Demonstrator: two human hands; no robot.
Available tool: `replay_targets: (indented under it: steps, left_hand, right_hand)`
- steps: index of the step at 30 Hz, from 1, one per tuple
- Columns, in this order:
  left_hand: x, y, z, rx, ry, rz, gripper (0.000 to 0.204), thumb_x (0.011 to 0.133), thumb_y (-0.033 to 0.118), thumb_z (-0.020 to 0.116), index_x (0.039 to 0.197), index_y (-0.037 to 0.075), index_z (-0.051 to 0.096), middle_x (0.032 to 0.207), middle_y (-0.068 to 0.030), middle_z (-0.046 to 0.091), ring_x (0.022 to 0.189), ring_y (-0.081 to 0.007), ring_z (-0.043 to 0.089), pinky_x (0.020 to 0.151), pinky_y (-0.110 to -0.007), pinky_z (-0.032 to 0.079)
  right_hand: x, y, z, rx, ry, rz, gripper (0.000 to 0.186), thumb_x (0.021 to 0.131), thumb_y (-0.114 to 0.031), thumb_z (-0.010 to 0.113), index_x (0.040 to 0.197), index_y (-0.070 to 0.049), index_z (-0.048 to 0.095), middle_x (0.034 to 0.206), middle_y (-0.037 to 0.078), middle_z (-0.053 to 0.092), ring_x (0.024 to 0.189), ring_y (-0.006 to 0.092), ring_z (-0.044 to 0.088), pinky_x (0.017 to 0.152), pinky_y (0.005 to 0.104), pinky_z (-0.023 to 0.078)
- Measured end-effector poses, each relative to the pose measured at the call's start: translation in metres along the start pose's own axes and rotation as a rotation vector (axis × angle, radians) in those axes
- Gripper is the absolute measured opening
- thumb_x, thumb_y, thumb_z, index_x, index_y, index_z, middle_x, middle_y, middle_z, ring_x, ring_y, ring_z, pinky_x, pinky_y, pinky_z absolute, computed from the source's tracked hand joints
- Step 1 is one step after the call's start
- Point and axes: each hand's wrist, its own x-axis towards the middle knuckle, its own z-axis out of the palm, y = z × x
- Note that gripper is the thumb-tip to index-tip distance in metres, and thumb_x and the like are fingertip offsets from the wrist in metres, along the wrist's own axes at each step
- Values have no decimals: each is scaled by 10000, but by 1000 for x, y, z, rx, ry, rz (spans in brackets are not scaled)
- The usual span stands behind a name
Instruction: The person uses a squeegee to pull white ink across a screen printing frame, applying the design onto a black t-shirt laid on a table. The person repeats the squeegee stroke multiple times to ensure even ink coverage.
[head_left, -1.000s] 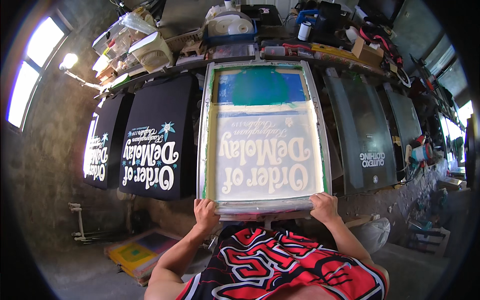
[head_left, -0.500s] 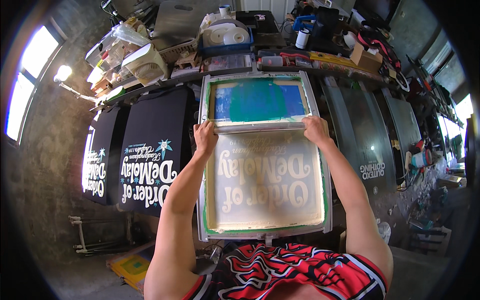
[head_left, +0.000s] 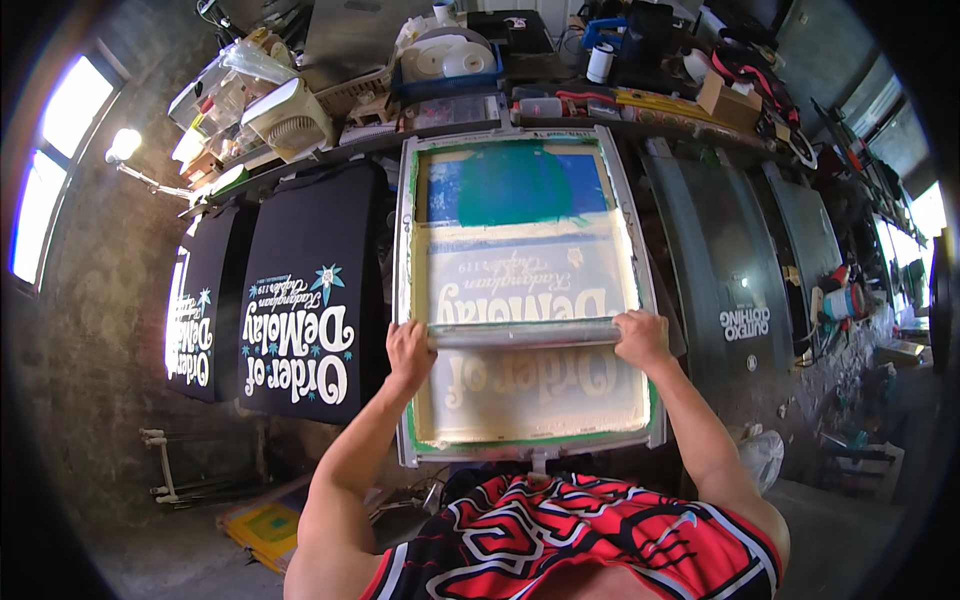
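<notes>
A screen printing frame [head_left: 406, 255] with pale mesh lies in front of me, light lettering showing through it. Across its width runs a squeegee [head_left: 525, 334], a long metal-coloured bar, lying on the mesh below the frame's middle. My left hand [head_left: 410, 352] is closed around the squeegee's left end, and my right hand [head_left: 641, 336] grips the right end. Both arms reach forward, elbows bent. Teal ink [head_left: 515, 185] covers a blue area at the far end of the mesh. What lies under the frame is mostly hidden.
Black printed shirts [head_left: 312, 235] lie on boards at the left. To the right is a dark printed board [head_left: 705, 255]. A cluttered shelf [head_left: 370, 140] crosses the back, carrying a blue basket [head_left: 450, 82] and a cardboard box [head_left: 730, 100]. A lit lamp [head_left: 124, 145] stands far left.
Both hands have drawn the squeegee toward me, from the far part of the mesh to below its middle. My elbows are more bent.
</notes>
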Motion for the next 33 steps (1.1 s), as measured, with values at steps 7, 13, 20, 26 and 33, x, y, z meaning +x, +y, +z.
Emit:
replay_targets:
  steps: [7, 13, 20, 26, 33]
  left_hand:
    - [-135, 74, -76, -105, -14, 57, 380, 488, 54, 751, 783, 71, 512, 795, -109, 538, 718, -321, 584, 686, -451, 408]
    - [-209, 102, -102, -154, -37, 81, 380, 552, 110, 767, 879, 67, 578, 881, -128, 573, 794, -343, 594, 731, -474, 428]
    - [-238, 107, -137, -184, -278, 160, 604, 563, 54, 760, 1143, 38, 591, 1099, -161, 617, 1056, -352, 609, 927, -469, 460]
    - [-249, 88, -133, -176, 41, -326, 815, 589, -70, 689, 1375, 1, 487, 1288, -215, 585, 1224, -406, 541, 1040, -436, 445]
    - [-233, 50, -83, -756, -173, -1213, 573, 1070, 449, 520, 903, -77, 678, 732, -81, 613, 694, -147, 542, 671, -368, 466]
  right_hand:
    - [-166, -45, -30, 0, 50, -33, 146, 658, -34, 662, 780, -114, 659, 782, 56, 680, 732, 270, 687, 586, 409, 543]
    - [-239, -65, -31, -3, 193, -95, 193, 689, -49, 701, 871, -103, 670, 909, 30, 722, 824, 238, 712, 698, 373, 587]
    - [-274, -72, -44, 37, 117, -111, 268, 731, -42, 679, 997, -66, 678, 1060, 84, 722, 991, 281, 701, 868, 396, 574]
    - [-279, -23, -66, 581, 156, 135, 437, 765, -26, 615, 1197, 25, 665, 1209, 221, 688, 1135, 391, 661, 985, 429, 532]
    - [-262, 23, 11, 435, 3, 804, 514, 1053, -341, 465, 1290, 87, 624, 1218, 331, 664, 1184, 471, 620, 987, 460, 498]
